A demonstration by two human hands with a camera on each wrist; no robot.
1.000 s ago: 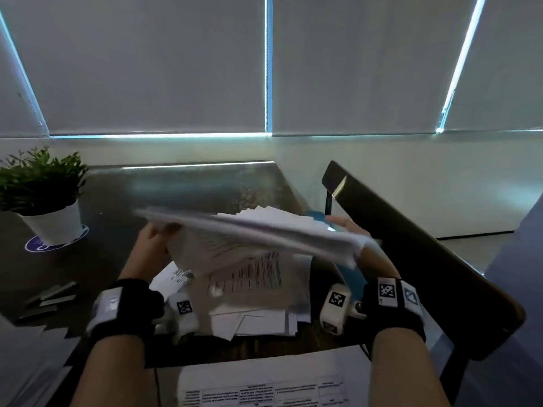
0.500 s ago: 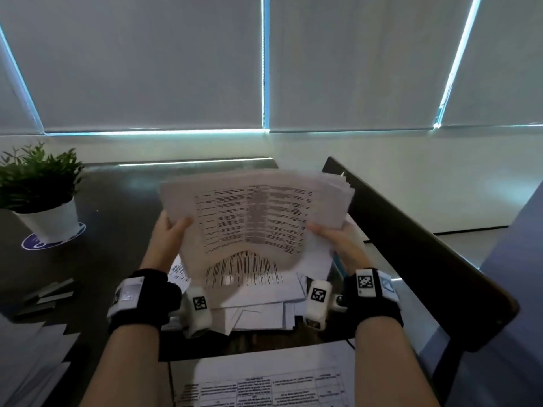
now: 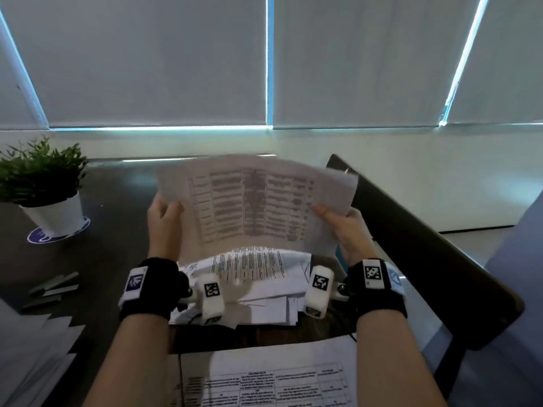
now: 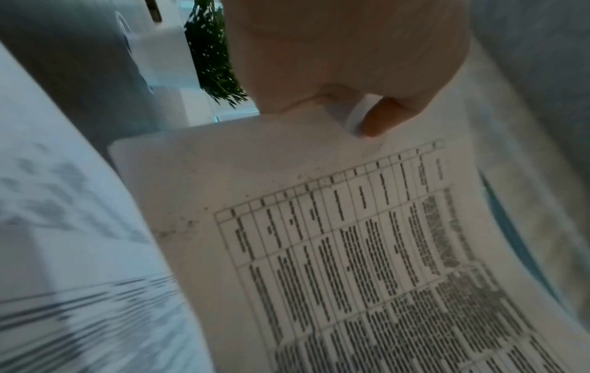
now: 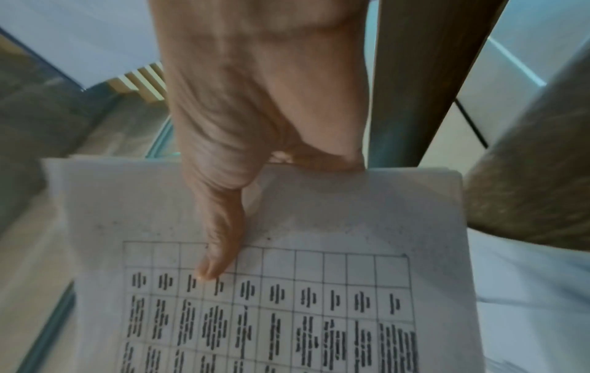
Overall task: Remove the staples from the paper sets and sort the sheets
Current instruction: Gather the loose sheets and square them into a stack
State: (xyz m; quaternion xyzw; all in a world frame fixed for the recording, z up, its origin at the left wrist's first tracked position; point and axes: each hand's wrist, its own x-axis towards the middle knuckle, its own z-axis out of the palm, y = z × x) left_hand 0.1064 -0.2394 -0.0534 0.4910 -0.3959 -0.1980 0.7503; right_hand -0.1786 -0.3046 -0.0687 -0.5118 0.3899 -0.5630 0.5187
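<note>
Holding a paper set up above the desk, the person faces its printed table. L hand pinches the left edge, thumb on front, fingers behind; R hand grips the right edge, thumb laid across the grid. Loose sheets lie piled on the desk below, w/ a potted plant far left.

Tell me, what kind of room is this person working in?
Most likely an office or meeting room: a dark desk strewn with printed sheets, a small potted plant, and windows with roller blinds pulled down behind it.
</note>
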